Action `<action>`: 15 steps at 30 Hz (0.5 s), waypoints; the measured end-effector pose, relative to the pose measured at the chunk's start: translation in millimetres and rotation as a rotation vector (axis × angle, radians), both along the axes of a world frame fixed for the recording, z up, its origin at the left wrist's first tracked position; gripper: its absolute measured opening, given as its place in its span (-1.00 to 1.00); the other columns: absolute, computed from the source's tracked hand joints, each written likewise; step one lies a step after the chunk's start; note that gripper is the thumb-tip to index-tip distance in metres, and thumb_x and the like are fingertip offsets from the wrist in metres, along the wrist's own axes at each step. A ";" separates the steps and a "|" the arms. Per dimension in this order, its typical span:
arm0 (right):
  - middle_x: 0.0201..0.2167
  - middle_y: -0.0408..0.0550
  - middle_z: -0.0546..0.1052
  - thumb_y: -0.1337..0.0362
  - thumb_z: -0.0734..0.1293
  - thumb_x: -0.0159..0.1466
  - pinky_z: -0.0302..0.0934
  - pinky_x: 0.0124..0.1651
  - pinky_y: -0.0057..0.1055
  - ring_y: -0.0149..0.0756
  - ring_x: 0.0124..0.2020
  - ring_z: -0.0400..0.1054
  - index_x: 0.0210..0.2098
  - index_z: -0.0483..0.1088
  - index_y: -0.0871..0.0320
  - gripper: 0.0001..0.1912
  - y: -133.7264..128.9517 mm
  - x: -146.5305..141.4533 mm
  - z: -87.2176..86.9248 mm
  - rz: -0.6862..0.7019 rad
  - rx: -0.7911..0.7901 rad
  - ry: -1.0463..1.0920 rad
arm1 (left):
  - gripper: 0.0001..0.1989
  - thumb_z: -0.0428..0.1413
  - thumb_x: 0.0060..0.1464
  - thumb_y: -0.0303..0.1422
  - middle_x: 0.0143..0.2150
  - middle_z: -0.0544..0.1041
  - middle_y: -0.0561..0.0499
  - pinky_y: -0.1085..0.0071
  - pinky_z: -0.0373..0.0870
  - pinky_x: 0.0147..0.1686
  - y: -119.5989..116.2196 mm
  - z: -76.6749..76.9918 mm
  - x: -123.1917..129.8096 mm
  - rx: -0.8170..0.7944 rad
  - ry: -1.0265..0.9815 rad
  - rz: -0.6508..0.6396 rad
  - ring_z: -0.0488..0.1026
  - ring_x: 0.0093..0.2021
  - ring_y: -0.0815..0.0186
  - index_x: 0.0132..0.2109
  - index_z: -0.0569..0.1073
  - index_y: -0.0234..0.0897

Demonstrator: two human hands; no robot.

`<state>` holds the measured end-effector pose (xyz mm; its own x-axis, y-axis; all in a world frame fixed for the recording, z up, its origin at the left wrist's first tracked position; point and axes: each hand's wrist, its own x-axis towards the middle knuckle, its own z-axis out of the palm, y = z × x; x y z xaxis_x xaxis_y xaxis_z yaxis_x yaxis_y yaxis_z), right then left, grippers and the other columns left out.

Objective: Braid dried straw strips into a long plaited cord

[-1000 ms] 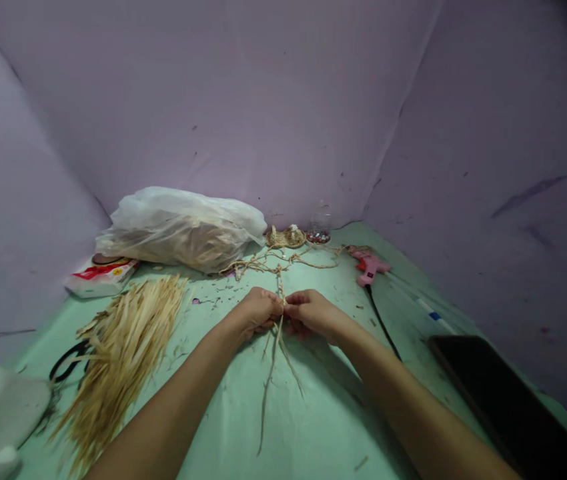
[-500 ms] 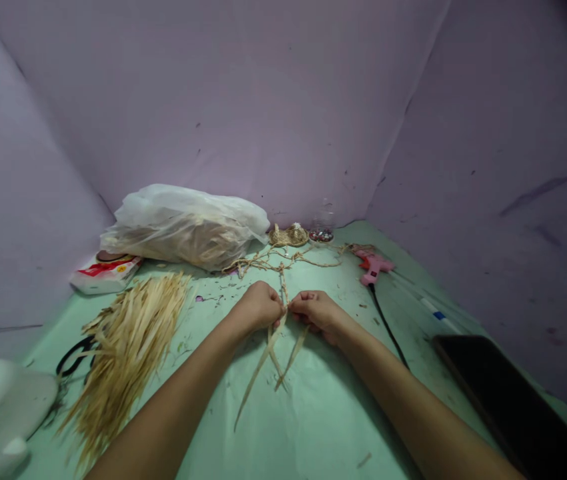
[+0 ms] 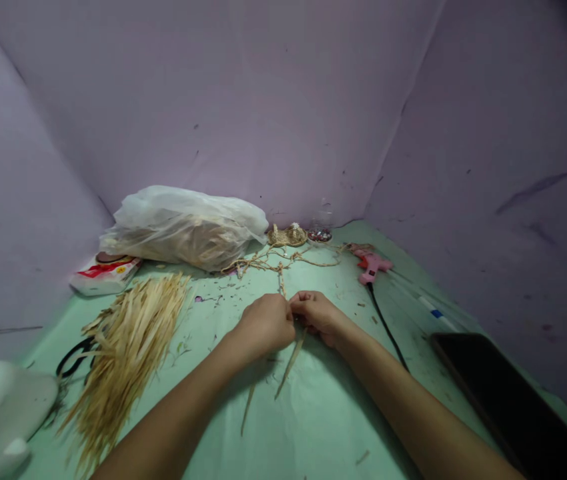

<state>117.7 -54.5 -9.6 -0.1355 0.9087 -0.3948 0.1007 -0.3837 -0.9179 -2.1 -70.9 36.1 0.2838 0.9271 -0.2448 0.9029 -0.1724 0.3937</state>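
A thin braid of straw-coloured fibre (image 3: 282, 280) runs toward me over the green table and ends at my fingers. My right hand (image 3: 313, 311) pinches the braid's near end and a loose strand (image 3: 291, 365) hangs below it. Pressed close on the other side, my left hand (image 3: 268, 323) is closed with its back to me, its fingertips hidden around the strands. Another strand tip (image 3: 247, 410) shows beneath it. Farther back, the braided cord (image 3: 313, 261) spreads in loose tangled lengths.
Left lie a bundle of dry fibre strips (image 3: 131, 347), black-handled scissors (image 3: 74, 357), a red-and-white box (image 3: 106, 273) and a white plastic object (image 3: 8, 413). A filled plastic bag (image 3: 183, 227) and woven piece (image 3: 287, 235) stand behind. A pink glue gun (image 3: 372, 263) and black phone-like slab (image 3: 493, 393) lie right.
My left hand has turned over and moved slightly down and right, now covering the strands. My right hand stays nearly in place, still pinching.
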 end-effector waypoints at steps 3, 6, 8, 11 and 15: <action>-0.87 -0.33 0.07 0.39 0.20 -0.09 -0.39 -0.73 -0.54 -0.62 -0.82 -0.21 -0.66 0.20 0.20 -0.94 0.3 0.9 0.0 0.017 -0.005 -0.015 | -0.75 0.01 -0.11 -0.29 -0.66 0.37 -0.04 0.48 0.10 -0.62 14.9 -1.1 -13.4 -0.132 -0.139 0.104 0.28 -0.65 0.36 -0.57 0.44 -0.36; -0.87 -0.33 0.07 0.37 0.21 -0.07 -0.39 -0.72 -0.54 -0.63 -0.82 -0.21 -0.67 0.21 0.21 -0.91 -0.2 2.4 3.3 0.026 -0.009 0.006 | -0.80 0.00 -0.09 -0.33 -0.68 0.34 0.01 0.50 0.08 -0.68 26.3 -4.4 -19.3 -0.164 -0.334 0.319 0.20 -0.74 0.43 -0.52 0.42 -0.38; -0.87 -0.33 0.08 0.37 0.22 -0.06 -0.39 -0.72 -0.55 -0.63 -0.82 -0.20 -0.66 0.21 0.21 -0.90 -0.7 2.9 6.0 0.030 -0.012 0.038 | -0.88 -0.01 -0.11 -0.43 -0.62 0.36 0.04 0.52 0.05 -0.72 27.7 -7.9 -15.4 -0.234 -0.538 0.440 0.19 -0.75 0.47 -0.45 0.40 -0.39; -0.85 -0.31 0.14 0.37 0.22 -0.05 -0.39 -0.71 -0.56 -0.64 -0.82 -0.18 -0.64 0.22 0.22 -0.91 -0.6 3.2 7.1 0.037 -0.021 0.087 | -0.93 -0.03 -0.11 -0.53 -0.55 0.39 0.03 0.56 0.04 -0.75 23.9 -14.0 -5.0 -0.475 -0.835 0.464 0.22 -0.73 0.50 -0.44 0.34 -0.40; -0.78 -0.25 0.26 0.36 0.23 -0.03 -0.36 -0.72 -0.56 -0.62 -0.81 -0.10 -0.60 0.24 0.22 -0.93 1.3 5.1 3.1 0.054 -0.005 0.089 | -0.87 -0.07 -0.07 -0.52 -0.62 0.32 0.04 0.61 0.01 -0.77 23.2 -22.0 -1.8 -0.685 -0.950 0.423 0.19 -0.73 0.54 -0.52 0.31 -0.42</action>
<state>122.8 -53.2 -6.4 -0.2193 0.8970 -0.3838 0.0392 -0.3850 -0.9221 -3.9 -47.8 14.2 0.3238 0.7513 -0.5750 0.1464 0.5607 0.8150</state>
